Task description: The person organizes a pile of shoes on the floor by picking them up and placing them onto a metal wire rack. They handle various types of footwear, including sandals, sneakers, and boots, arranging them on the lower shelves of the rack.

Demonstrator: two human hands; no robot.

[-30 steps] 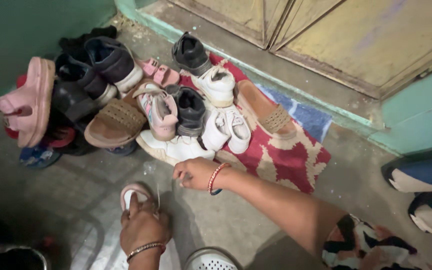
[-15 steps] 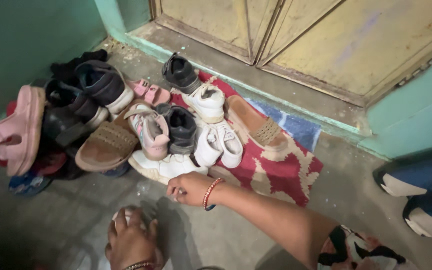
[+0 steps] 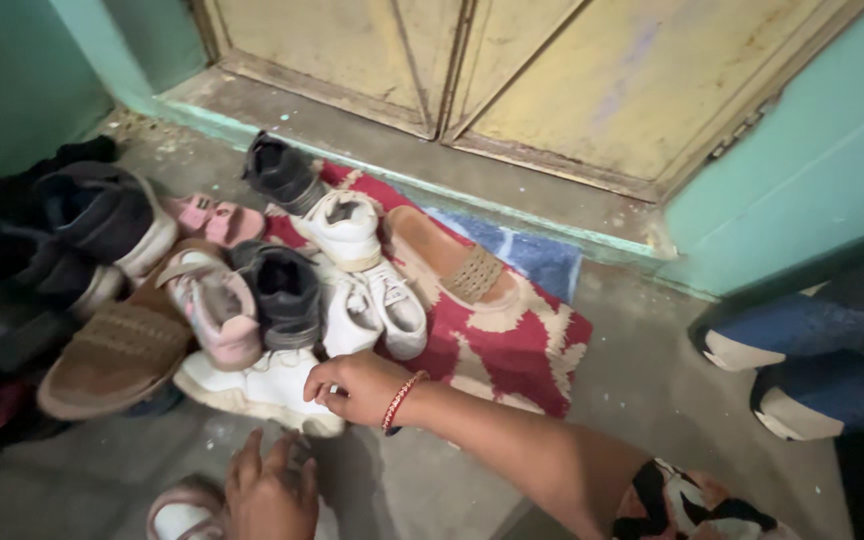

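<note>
On the concrete floor, my right hand (image 3: 352, 385) closes on a white sneaker (image 3: 252, 385), left hand (image 3: 272, 495) spread over a pink-rimmed shoe (image 3: 180, 512); pile unsorted.

Grey concrete floor (image 3: 652, 390), red-and-cream doormat (image 3: 512, 340) by the door, shoe pile (image 3: 202, 290) spilling across both

A small pale pink shoe with a white inside (image 3: 184, 512) lies on the grey floor at the bottom edge of the view, opening up, partly cut off and partly covered. Just beyond it, a white leather sneaker (image 3: 252, 388) lies on its side at the front of the shoe pile, sole towards the floor edge.
</note>
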